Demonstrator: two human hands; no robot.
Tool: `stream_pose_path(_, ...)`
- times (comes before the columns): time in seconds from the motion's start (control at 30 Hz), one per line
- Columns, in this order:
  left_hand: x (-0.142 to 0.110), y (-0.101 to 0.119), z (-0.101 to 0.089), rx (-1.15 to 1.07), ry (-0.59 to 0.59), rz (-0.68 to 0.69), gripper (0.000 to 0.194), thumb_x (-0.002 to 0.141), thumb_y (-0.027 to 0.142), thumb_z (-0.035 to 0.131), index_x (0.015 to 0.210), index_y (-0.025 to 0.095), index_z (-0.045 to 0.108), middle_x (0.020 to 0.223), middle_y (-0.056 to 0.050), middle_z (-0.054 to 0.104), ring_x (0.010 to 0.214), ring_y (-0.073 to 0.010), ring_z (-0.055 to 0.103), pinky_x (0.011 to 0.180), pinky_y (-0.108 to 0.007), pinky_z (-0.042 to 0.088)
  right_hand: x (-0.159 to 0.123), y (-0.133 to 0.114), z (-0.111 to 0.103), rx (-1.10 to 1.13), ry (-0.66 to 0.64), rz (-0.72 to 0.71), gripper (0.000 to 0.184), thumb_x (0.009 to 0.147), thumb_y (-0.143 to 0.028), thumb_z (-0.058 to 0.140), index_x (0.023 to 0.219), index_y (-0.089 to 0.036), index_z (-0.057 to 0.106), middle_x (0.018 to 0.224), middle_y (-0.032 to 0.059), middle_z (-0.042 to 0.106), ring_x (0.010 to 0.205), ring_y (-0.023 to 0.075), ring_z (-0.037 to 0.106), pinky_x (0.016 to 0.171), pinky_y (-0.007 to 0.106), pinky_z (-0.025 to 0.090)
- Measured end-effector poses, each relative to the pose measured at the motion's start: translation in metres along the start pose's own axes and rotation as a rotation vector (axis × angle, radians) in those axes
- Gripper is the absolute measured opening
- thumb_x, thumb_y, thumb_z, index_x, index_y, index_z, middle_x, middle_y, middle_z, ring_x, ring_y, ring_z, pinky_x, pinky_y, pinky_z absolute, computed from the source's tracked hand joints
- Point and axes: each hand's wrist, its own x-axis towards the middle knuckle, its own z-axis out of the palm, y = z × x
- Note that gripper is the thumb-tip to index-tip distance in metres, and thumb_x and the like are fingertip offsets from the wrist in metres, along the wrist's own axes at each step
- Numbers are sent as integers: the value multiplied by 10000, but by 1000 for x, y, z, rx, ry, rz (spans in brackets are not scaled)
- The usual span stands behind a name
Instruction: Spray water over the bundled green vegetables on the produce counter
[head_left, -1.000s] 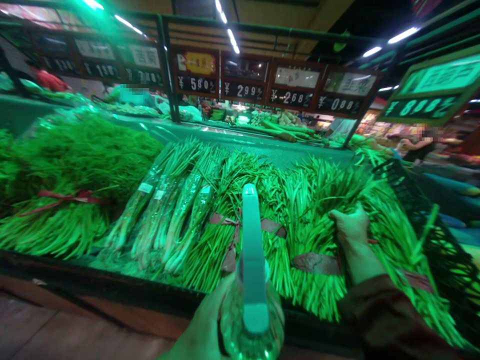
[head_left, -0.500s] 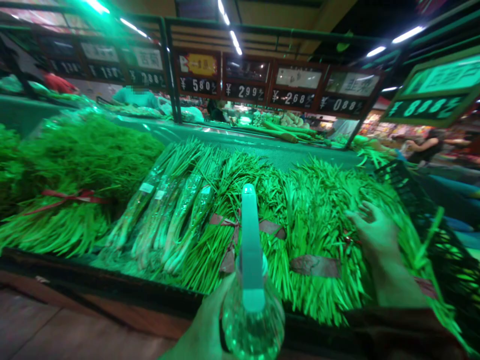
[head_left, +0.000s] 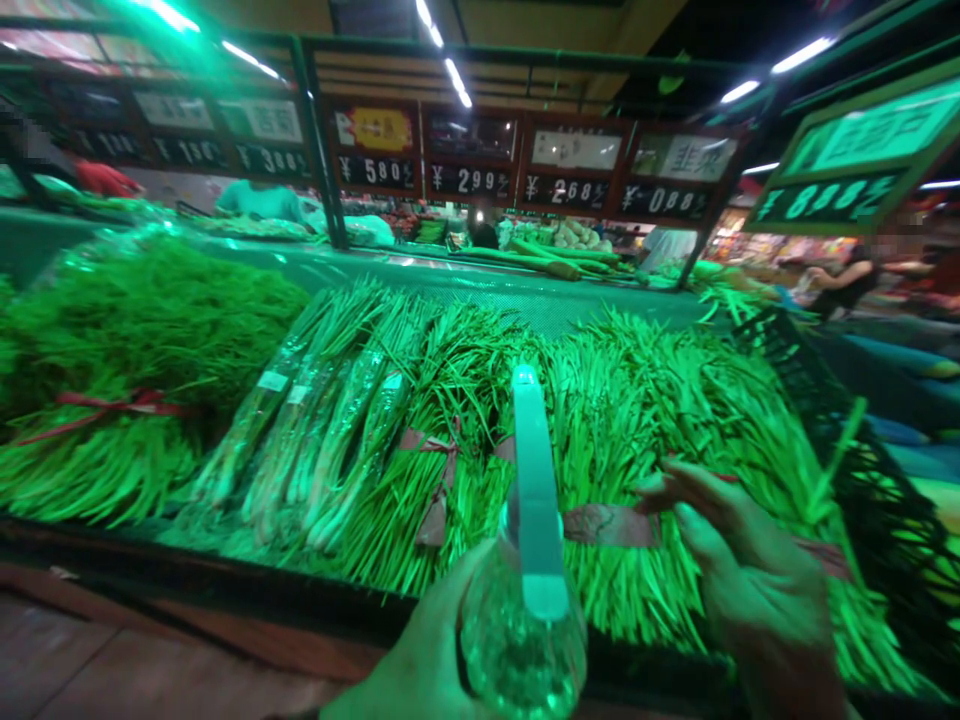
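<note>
My left hand (head_left: 416, 670) is wrapped round a clear spray bottle (head_left: 525, 640) with a pale nozzle head (head_left: 534, 490) that points away from me over the greens. My right hand (head_left: 742, 565) hovers open just above the front of the bundled chives (head_left: 660, 430), fingers spread and bent, holding nothing. Dark bands (head_left: 607, 525) tie the chive bundles near their cut ends. Left of them lie scallions in clear sleeves (head_left: 330, 420).
A heap of fine-leaved greens tied with red string (head_left: 135, 340) fills the left. A black plastic crate (head_left: 847, 440) stands at the right edge. Price boards (head_left: 525, 170) hang over the display. People stand at the back left (head_left: 259, 200) and right (head_left: 840, 285).
My right hand has let go of the chive bundle and pulled back toward me, opening. The spray bottle has shifted slightly right.
</note>
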Motion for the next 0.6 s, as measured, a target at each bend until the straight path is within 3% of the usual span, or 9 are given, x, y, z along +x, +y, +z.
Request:
stream_pose_path(0.1, 5, 1, 11, -13, 2, -30, 804, 625, 194, 865, 1331, 251, 485, 1099, -87, 719, 1035, -268, 700, 966, -419, 530, -14, -12, 5, 77, -70, -15, 246, 1009, -279, 563, 1205, -373, 680, 886, -105, 754, 816, 41, 707, 881, 96, 516)
stream_pose_path(0.17, 8, 1, 18, -39, -6, 22, 823, 612, 136, 867, 1338, 260, 501, 1045, -55, 719, 1027, -245, 700, 1022, -424, 508, -21, -15, 7, 91, -119, -23, 251, 1002, -339, 595, 1241, -367, 667, 958, -87, 765, 900, 61, 712, 939, 104, 492)
stream_pose_path(0.3, 12, -8, 24, -182, -2, 69, 819, 508, 61, 900, 1237, 216, 560, 1150, -58, 714, 1072, -256, 697, 1006, -395, 522, -31, -15, 8, 182, -275, -91, 534, 934, -552, 639, 1402, -308, 555, 1291, 31, 696, 1152, 239, 685, 1036, 291, 516)
stream_pose_path(0.43, 13, -27, 21, 87, 40, 115, 974, 422, 40, 904, 1321, 187, 557, 1311, -107, 654, 1243, -348, 602, 1108, -459, 446, -36, -17, 7, 189, -312, -121, 620, 897, -638, 631, 1406, -292, 553, 1344, 53, 662, 1216, 275, 649, 1063, 310, 501)
stream_pose_path(0.6, 11, -22, 39, -105, 25, 161, 881, 540, -19, 837, 1336, 222, 545, 1404, -107, 607, 1337, -321, 559, 1187, -461, 373, -39, -17, 4, 267, -341, -126, 673, 870, -549, 723, 1463, -339, 486, 1391, 8, 641, 1291, 254, 603, 1085, 299, 497)
